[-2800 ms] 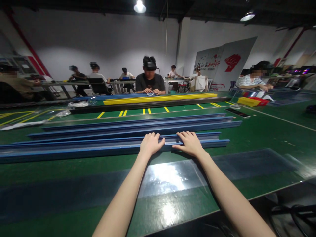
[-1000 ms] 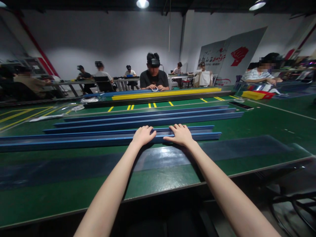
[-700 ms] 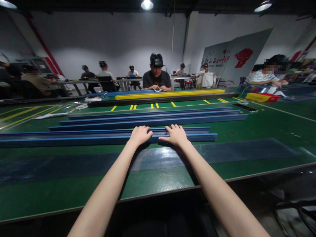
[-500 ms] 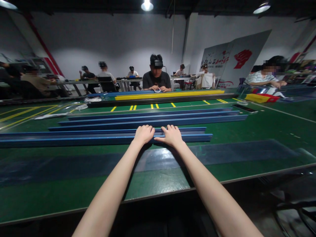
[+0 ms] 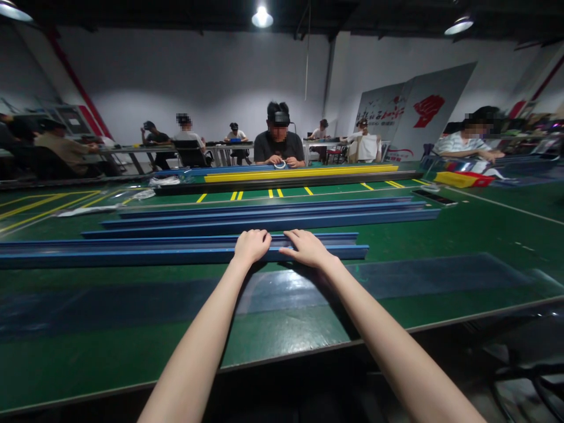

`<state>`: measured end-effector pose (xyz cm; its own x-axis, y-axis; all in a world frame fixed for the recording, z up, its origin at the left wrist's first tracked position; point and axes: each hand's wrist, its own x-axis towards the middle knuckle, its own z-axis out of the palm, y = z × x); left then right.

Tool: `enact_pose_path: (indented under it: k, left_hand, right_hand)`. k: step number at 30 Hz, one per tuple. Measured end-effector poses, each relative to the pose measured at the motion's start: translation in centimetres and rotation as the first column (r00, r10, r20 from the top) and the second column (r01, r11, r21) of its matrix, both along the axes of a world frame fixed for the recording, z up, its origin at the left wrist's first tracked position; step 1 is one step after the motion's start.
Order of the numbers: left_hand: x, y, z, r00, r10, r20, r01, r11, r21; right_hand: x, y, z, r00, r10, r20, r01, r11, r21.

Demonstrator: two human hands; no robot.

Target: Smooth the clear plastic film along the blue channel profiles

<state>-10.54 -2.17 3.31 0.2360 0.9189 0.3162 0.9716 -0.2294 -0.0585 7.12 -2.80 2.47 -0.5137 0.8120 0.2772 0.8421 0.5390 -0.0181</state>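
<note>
A long blue channel rail (image 5: 132,256) lies across the green table (image 5: 462,235), nearest to me. My left hand (image 5: 251,245) rests on its top with the fingers curled over the near lip. Just to the right, my right hand (image 5: 307,249) lies on the same rail, fingers hooked over its far edge. The two hands sit close together, a small gap between them. The rail's right end (image 5: 363,252) stops short of the rails behind it.
More blue rails (image 5: 273,217) lie parallel behind. A yellow rail (image 5: 299,174) and a dark one lie further back, in front of a seated person (image 5: 277,141). A clear plastic sheet (image 5: 418,276) covers the table in front of me. Other people sit at tables around.
The near blue rail has slid to the left under my hands; its right end sits further left than before. My hands have come closer together.
</note>
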Motion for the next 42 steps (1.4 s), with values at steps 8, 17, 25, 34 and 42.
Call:
enact_pose_path:
  k: [8,17,25,34,42]
  left_hand:
    - [-0.3,0.0,-0.1,0.999,0.044,0.005,-0.044,0.999,-0.011]
    - [1.0,0.1,0.5,0.998,0.054,-0.018,-0.056,0.993,-0.103]
    - [4.3,0.0,-0.6,1.000,-0.011,0.027,0.011,1.000,-0.001]
    - [4.2,-0.3,-0.7,0.998,-0.012,0.062,0.011,1.000,0.014]
    - [4.2,-0.4,-0.7,0.998,-0.016,0.059,0.015,1.000,0.015]
  right_hand:
    - [8.4,-0.2,0.3,0.918,-0.381,0.110,0.377,0.924,0.059]
    - [7.3,-0.2,-0.2,0.863,-0.500,0.072,0.486,0.861,0.154]
    - [6.2,-0.1,-0.4,0.859,-0.511,0.018,0.500,0.848,0.176]
    - [6.4,0.0,-0.8,0.853,-0.518,-0.063,0.519,0.832,0.197]
    - [6.6,-0.1,-1.5,0.841,-0.518,-0.155,0.541,0.808,0.234]
